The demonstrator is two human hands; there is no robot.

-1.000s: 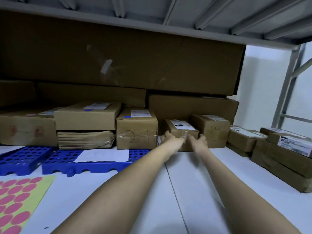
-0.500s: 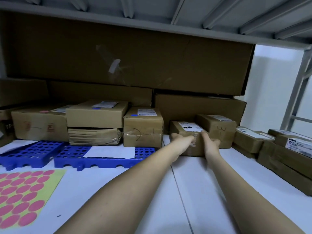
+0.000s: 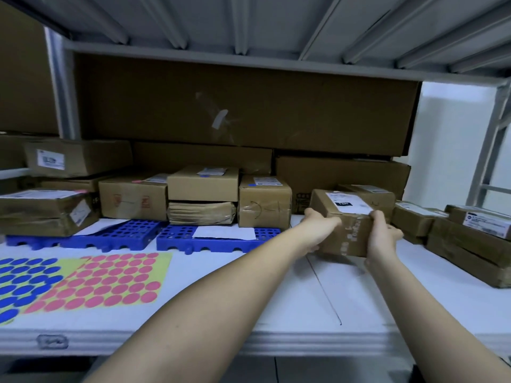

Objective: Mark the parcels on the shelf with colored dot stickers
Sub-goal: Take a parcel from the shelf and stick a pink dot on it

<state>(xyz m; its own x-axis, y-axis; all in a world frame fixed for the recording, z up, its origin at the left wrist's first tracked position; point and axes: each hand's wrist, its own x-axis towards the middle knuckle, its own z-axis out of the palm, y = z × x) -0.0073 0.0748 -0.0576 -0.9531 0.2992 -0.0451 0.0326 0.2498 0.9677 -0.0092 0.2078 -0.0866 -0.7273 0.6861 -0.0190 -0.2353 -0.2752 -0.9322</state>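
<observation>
1. A small brown cardboard parcel [image 3: 349, 221] with a white printed label on top sits tilted between both hands, its near end raised off the white shelf [image 3: 318, 297].
2. The left hand [image 3: 318, 230] grips its left side; the right hand [image 3: 383, 236] clamps its right near corner.
3. Flat sheets of pink round dot stickers [image 3: 110, 280] and blue round dot stickers [image 3: 25, 280] lie well to the left.

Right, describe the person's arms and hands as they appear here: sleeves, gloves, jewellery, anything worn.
Both forearms are bare from the bottom edge of the picture up to the hands, with no sleeve in view. The left hand and the right hand wear no gloves. No watch, bracelet or ring shows on the wrists or on the fingers that can be seen. No marks or tape show on either arm.
</observation>
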